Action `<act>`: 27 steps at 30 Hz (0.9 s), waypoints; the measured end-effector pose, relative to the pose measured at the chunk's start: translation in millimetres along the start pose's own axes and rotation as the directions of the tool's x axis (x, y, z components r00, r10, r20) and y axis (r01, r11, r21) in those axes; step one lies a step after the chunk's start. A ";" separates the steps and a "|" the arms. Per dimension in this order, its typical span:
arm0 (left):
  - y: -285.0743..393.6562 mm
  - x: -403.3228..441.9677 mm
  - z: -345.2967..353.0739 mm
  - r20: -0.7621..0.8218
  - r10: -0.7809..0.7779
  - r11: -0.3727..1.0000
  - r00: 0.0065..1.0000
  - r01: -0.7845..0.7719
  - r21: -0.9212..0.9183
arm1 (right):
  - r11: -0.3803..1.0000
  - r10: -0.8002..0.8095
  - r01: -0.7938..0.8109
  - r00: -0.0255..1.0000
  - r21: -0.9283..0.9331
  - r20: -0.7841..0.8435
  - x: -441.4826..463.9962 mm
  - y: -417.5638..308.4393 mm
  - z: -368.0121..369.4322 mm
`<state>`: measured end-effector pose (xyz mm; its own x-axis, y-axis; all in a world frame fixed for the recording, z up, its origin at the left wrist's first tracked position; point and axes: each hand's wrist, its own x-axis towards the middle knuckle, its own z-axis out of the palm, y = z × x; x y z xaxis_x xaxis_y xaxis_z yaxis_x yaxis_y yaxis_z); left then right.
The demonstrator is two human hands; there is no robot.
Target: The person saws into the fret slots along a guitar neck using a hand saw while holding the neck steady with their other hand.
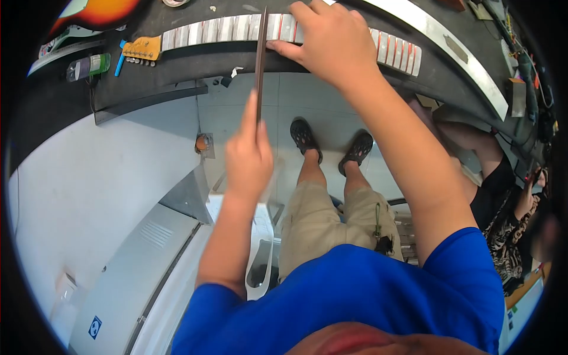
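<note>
A guitar neck [223, 29] lies across the dark workbench, its yellowish headstock [144, 48] with tuners to the left. Silvery covering pieces line the fretboard, with red strips showing between several of them. My left hand [249, 155] is closed around the lower end of a long thin file [261, 65], slightly blurred. The file points away from me, and its far part crosses over the neck. Resting on the neck just right of the file, my right hand [337, 44] has its thumb stretched along the near edge and its fingers apart over the far side.
A long curved metal strip [441, 41] lies at the right of the bench. On the left are a bottle [89, 67], a blue tool [120, 59] and a sunburst guitar body [97, 15]. Another person [503, 219] sits at the right. A white cabinet [136, 278] stands lower left.
</note>
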<state>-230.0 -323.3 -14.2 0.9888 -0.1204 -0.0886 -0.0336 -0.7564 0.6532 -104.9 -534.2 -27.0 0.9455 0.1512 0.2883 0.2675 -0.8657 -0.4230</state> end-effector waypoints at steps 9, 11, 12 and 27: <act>-17.1 -17.5 7.1 -0.050 0.017 0.999 0.999 -0.019 -0.040 | 1.000 -0.001 0.001 1.000 -0.018 0.005 5.3 0.2 -1.9; -28.7 -28.2 10.4 -0.062 0.071 0.997 0.996 -0.073 -0.026 | 0.998 0.004 -0.005 1.000 -0.055 -0.003 6.0 2.5 0.6; -17.3 -16.1 6.3 -0.043 0.043 0.998 0.998 -0.045 -0.034 | 0.998 0.003 -0.002 1.000 -0.070 0.007 2.9 1.1 2.2; -1.5 -2.6 1.8 -0.008 -0.019 1.000 1.000 0.019 -0.014 | 0.998 -0.005 0.005 1.000 -0.062 0.014 3.4 -0.2 1.0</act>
<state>-232.7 -323.0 -16.3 0.9903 -0.1009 -0.0953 -0.0126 -0.7493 0.6621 -101.6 -533.0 -26.8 0.9468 0.1621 0.2779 0.2605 -0.8930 -0.3670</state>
